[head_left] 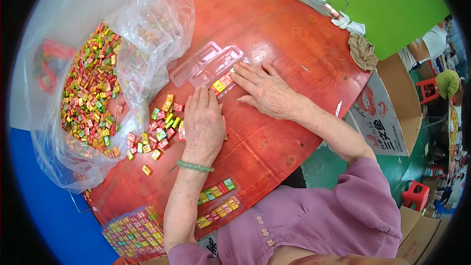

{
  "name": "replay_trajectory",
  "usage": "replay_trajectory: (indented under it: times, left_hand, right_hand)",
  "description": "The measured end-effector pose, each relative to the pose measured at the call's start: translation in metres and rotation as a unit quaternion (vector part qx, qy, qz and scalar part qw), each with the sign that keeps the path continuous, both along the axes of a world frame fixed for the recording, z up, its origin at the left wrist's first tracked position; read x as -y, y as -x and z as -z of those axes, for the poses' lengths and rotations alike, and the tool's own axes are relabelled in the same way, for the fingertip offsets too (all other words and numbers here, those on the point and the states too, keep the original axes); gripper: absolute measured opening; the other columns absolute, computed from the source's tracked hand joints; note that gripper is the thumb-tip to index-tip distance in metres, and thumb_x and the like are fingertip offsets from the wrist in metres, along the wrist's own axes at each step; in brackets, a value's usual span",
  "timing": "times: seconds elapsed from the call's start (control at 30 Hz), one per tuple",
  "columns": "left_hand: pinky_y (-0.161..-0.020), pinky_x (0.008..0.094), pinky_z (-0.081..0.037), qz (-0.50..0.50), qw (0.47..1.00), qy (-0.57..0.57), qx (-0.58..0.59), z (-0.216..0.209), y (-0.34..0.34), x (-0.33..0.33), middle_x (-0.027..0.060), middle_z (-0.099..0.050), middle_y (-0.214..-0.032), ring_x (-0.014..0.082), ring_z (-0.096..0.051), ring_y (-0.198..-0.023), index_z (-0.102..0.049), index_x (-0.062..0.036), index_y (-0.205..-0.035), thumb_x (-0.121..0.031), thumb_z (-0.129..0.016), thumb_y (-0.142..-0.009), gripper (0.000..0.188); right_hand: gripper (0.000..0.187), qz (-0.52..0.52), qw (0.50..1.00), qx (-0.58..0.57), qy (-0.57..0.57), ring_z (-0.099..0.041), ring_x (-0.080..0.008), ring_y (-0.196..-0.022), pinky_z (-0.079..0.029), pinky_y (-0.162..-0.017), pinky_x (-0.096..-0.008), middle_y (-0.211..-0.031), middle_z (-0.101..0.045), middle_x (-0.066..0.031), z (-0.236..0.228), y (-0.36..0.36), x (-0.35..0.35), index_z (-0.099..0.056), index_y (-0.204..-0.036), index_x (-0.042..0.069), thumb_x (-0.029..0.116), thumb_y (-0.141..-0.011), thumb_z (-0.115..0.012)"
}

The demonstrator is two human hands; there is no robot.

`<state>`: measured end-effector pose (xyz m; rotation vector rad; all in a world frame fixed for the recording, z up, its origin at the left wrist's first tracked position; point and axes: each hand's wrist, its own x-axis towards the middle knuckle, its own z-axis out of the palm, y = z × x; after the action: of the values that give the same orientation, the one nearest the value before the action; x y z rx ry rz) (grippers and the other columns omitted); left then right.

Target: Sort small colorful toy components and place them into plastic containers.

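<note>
Between my hands a clear plastic tray holds a row of small yellow and red packs (219, 86), partly covered by my fingers. My left hand (202, 122), a green bead bracelet at its wrist, lies with fingers stretched out at the near end of the row. Stretched fingers of my right hand (265, 91) rest over the far end. Whether a pack sits under either palm is partly hidden. Just beyond the row are empty clear trays (211, 66). Loose red, yellow and green packs (159, 130) lie left of my left hand.
A large clear bag (162, 34) spills a heap of small packs (91, 98) at the left. Filled strips (218, 211) and a block of filled trays (135, 230) lie at the near edge. Right of the red table (294, 34) stand a cardboard box (380, 118) and red stool (416, 195).
</note>
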<state>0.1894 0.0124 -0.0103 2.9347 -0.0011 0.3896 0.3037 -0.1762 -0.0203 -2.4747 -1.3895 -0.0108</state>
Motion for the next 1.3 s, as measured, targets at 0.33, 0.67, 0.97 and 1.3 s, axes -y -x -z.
replay_trajectory:
  times: [0.33, 0.67, 0.97, 1.3]
  left_hand:
    - [-0.118, 0.0547, -0.032, 0.023, 0.996, 0.063, -0.058, -0.007, 0.008, 0.007, 0.0264, -0.039, -0.157, 0.0377, -0.038, -0.147, -0.044, 0.0082, -0.146, -0.022, -0.060, -0.099, 0.059]
    - [-0.115, 0.0609, -0.034, 0.014, 0.996, 0.022, -0.080, -0.006, 0.005, 0.005, 0.0183, -0.040, -0.158, 0.0341, -0.037, -0.147, -0.043, 0.0030, -0.148, -0.030, -0.060, -0.099, 0.061]
    - [-0.117, 0.0583, -0.032, 0.033, 0.997, 0.062, -0.018, 0.001, 0.016, -0.003, 0.0273, -0.043, -0.153, 0.0400, -0.038, -0.146, -0.049, 0.0088, -0.140, -0.031, -0.058, -0.099, 0.059]
    - [-0.117, 0.0485, -0.037, 0.040, 0.996, 0.078, 0.012, -0.013, 0.057, -0.040, 0.0324, -0.051, -0.142, 0.0454, -0.045, -0.138, -0.055, 0.0119, -0.126, -0.014, -0.059, -0.097, 0.039]
  right_hand:
    - [0.066, 0.013, 0.999, -0.025, 0.031, -0.030, -0.0310, -0.152, -0.024, -0.122, -0.0549, -0.162, -0.035, -0.0163, -0.013, 0.000, 0.013, -0.039, -0.154, 0.006, 0.034, -0.099, -0.062]
    - [0.064, 0.004, 0.997, -0.003, 0.071, -0.030, -0.0300, -0.152, -0.023, -0.122, -0.0554, -0.163, -0.036, -0.0130, -0.015, 0.004, 0.007, -0.039, -0.155, 0.011, 0.035, -0.100, -0.060]
    - [0.063, 0.038, 0.996, 0.040, 0.067, -0.035, -0.0328, -0.149, -0.024, -0.122, -0.0542, -0.159, -0.041, -0.0126, -0.021, 0.033, 0.024, -0.042, -0.153, 0.008, 0.029, -0.098, -0.064]
    - [0.069, 0.049, 0.997, 0.003, 0.063, -0.035, -0.0361, -0.148, -0.029, -0.118, -0.0536, -0.160, -0.039, -0.0149, -0.020, 0.121, 0.067, -0.043, -0.153, 0.007, 0.026, -0.092, -0.070]
